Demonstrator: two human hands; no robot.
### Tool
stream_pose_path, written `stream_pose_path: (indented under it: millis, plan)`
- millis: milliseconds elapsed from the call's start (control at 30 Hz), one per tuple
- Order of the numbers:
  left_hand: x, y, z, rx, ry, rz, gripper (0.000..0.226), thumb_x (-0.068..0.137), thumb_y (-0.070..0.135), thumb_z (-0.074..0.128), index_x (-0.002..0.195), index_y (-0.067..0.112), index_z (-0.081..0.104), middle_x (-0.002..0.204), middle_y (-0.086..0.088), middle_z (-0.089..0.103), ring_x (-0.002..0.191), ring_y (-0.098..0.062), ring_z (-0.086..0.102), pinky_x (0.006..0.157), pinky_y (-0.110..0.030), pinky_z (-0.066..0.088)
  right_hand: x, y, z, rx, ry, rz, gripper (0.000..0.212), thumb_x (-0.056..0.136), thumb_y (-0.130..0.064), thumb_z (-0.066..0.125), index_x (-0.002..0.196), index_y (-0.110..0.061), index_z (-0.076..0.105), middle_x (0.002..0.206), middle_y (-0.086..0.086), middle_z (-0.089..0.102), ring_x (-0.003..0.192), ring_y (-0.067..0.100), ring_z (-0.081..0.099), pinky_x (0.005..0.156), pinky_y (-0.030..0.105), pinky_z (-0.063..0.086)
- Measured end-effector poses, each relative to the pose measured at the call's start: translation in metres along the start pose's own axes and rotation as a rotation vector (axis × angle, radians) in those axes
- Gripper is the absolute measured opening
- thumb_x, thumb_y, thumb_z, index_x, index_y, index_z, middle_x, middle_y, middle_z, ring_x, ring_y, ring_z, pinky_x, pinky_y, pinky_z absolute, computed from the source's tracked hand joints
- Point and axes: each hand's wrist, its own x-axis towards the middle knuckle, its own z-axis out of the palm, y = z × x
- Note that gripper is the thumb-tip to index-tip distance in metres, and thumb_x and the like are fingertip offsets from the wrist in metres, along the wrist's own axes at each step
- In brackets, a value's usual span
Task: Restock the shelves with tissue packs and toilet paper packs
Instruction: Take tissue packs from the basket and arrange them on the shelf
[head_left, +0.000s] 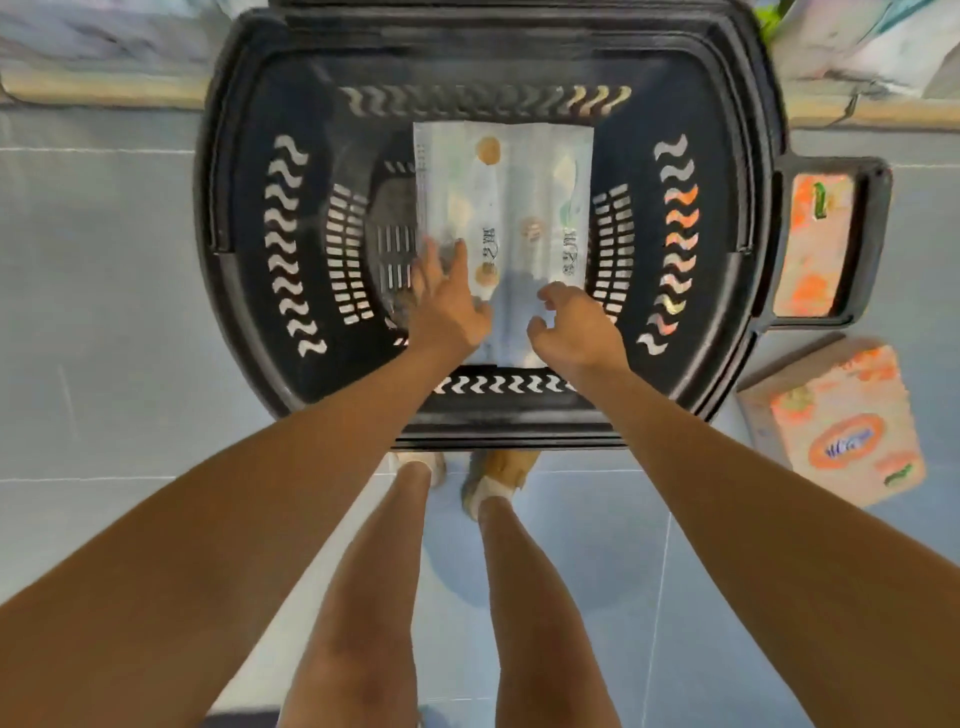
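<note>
A pale blue-and-white tissue pack (511, 208) with round tan spots lies inside a black plastic basket (249, 218) on the floor. Both my arms reach down into the basket. My left hand (447, 306) rests flat on the pack's near left corner, fingers spread. My right hand (574, 325) hovers over the pack's near right corner with its fingers curled and apart, holding nothing. Whether the right hand touches the pack is unclear.
Two orange-patterned tissue packs lie on the blue tiled floor at right: one (836, 431) beside the basket, another (813, 244) seen through the basket's handle (878, 234). A low shelf edge (104, 88) with pale packs runs along the top. My feet stand just behind the basket.
</note>
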Motion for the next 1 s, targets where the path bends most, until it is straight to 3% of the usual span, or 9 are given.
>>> stream_pose_path:
  millis: [300, 367, 433, 533, 633, 767, 1000]
  plan:
    - [0.029, 0.0, 0.029, -0.081, -0.03, -0.144, 0.122, 0.077, 0.039, 0.074, 0.144, 0.034, -0.028, 0.15, -0.011, -0.039, 0.145, -0.04, -0.012, 0.112, -0.061, 0.014, 0.013, 0.008, 0.022, 0.061, 0.128, -0.004, 0.041, 0.091, -0.016, 0.049, 0.131, -0.01, 0.049, 0.13, 0.009, 0.049, 0.104, 0.027, 0.057, 0.081, 0.037, 0.05]
    - [0.034, -0.006, 0.026, -0.084, -0.016, -0.208, 0.124, 0.076, 0.038, 0.075, 0.142, 0.037, -0.029, 0.153, -0.011, -0.033, 0.144, -0.041, 0.001, 0.11, -0.062, 0.022, 0.014, 0.007, 0.023, 0.06, 0.117, -0.014, 0.042, 0.091, -0.015, 0.049, 0.132, -0.01, 0.049, 0.13, 0.01, 0.049, 0.105, 0.028, 0.057, 0.082, 0.039, 0.051]
    - [0.037, -0.013, 0.021, -0.1, 0.031, -0.253, 0.123, 0.074, 0.037, 0.075, 0.143, 0.039, -0.027, 0.154, -0.013, -0.009, 0.136, -0.041, 0.021, 0.104, -0.059, 0.034, 0.014, 0.004, 0.024, 0.058, 0.099, -0.017, 0.042, 0.091, -0.016, 0.049, 0.133, -0.01, 0.048, 0.13, 0.01, 0.049, 0.105, 0.028, 0.057, 0.082, 0.038, 0.051]
    - [0.039, -0.028, 0.005, -0.176, 0.092, -0.265, 0.121, 0.072, 0.031, 0.075, 0.144, 0.041, -0.022, 0.139, -0.015, 0.017, 0.123, -0.036, 0.032, 0.097, -0.048, 0.041, 0.013, -0.001, 0.021, 0.073, 0.073, -0.002, 0.045, 0.092, -0.017, 0.049, 0.137, -0.011, 0.044, 0.133, 0.009, 0.047, 0.108, 0.026, 0.056, 0.086, 0.038, 0.05]
    - [0.033, -0.038, -0.024, -0.265, 0.097, -0.232, 0.114, 0.076, 0.029, 0.072, 0.147, 0.039, -0.017, 0.135, -0.013, 0.02, 0.123, -0.034, 0.029, 0.096, -0.041, 0.035, 0.007, -0.009, 0.011, 0.092, 0.064, -0.011, 0.048, 0.093, -0.018, 0.05, 0.14, -0.013, 0.042, 0.136, 0.008, 0.047, 0.11, 0.025, 0.056, 0.09, 0.04, 0.05]
    - [0.008, -0.043, -0.065, -0.317, 0.08, -0.175, 0.114, 0.073, 0.027, 0.073, 0.147, 0.042, -0.012, 0.139, -0.011, 0.019, 0.131, -0.033, 0.024, 0.109, -0.047, 0.029, -0.011, -0.028, -0.011, 0.086, 0.072, -0.038, 0.051, 0.092, -0.02, 0.053, 0.14, -0.013, 0.042, 0.136, 0.008, 0.047, 0.115, 0.027, 0.055, 0.095, 0.042, 0.048]
    - [-0.067, -0.043, -0.147, -0.341, 0.025, 0.0, 0.112, 0.074, 0.023, 0.073, 0.147, 0.044, -0.008, 0.157, -0.003, 0.009, 0.145, -0.023, 0.008, 0.113, -0.045, 0.019, -0.057, -0.082, -0.076, 0.055, 0.124, -0.122, 0.053, 0.092, -0.022, 0.054, 0.142, -0.013, 0.039, 0.141, 0.009, 0.044, 0.118, 0.028, 0.054, 0.095, 0.042, 0.048]
